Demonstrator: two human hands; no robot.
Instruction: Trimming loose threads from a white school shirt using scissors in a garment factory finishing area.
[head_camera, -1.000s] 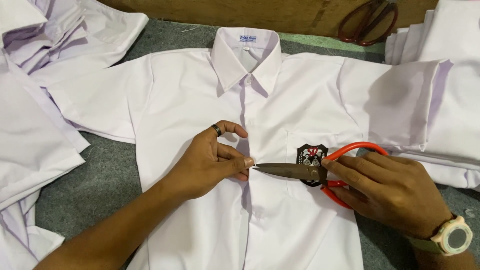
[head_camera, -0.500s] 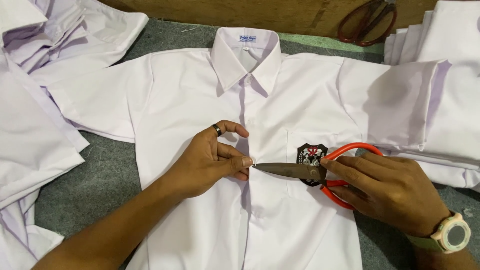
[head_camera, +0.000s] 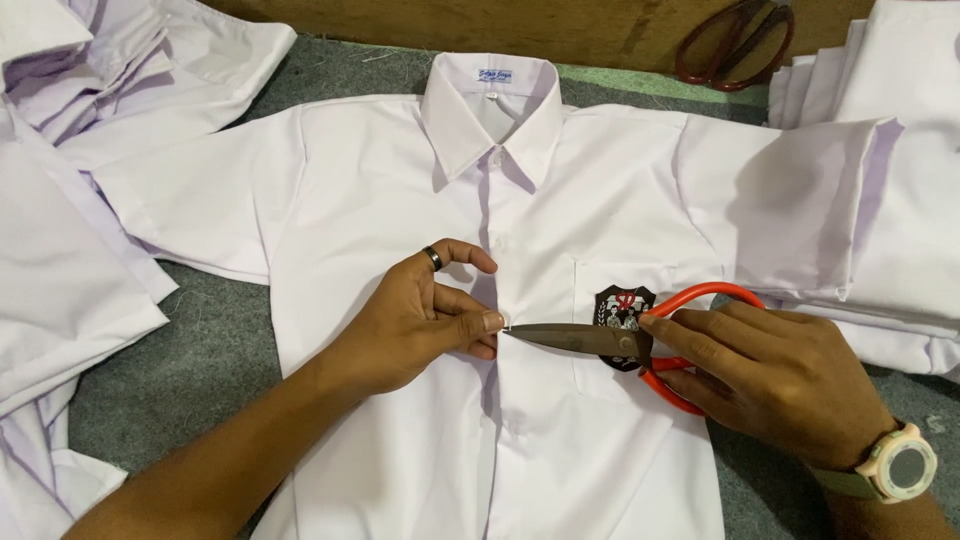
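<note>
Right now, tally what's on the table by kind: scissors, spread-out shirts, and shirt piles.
Scissors: 2, the red-handled scissors in the right hand and a dark red pair at the far edge.
Spread-out shirt: 1, pinched by the left hand.
Shirt piles: 2, left pile, right pile.
Total: 5

a grey felt-like table top (head_camera: 200, 350) runs up to a wooden board (head_camera: 600, 30) behind.

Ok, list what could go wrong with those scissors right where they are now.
1. The scissors tips sit right against the left hand thumb and fingertips pinching the placket, so a nick to the skin looks possible.
2. The blades lie flat on the white shirt front; a careless snip could cut the fabric itself.
3. The blades also cross the pocket badge, which might get snagged.
</note>
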